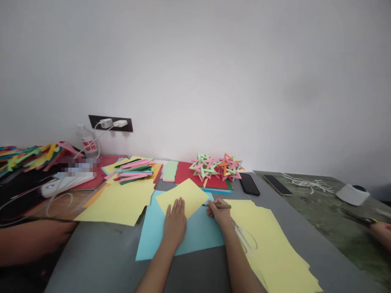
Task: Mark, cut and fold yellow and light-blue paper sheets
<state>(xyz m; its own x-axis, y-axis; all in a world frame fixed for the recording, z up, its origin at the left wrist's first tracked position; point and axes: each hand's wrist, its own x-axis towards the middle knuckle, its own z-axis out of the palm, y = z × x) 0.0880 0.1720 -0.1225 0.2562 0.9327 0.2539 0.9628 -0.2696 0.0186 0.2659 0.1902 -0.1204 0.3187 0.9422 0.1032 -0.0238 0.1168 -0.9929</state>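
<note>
Crosswise, the right hand pinches a slim grey-brown pen, tip leftward near the right corner of a square yellow paper sheet atop light-blue paper (left hand flat on the yellow, grasping nothing)

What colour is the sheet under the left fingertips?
The sheet is yellow, clearest in the head view.

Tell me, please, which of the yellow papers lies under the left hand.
The small yellow sheet lying on the blue sheet, with the left hand flat on it; the larger yellow sheets lie left and right of that hand.
</note>
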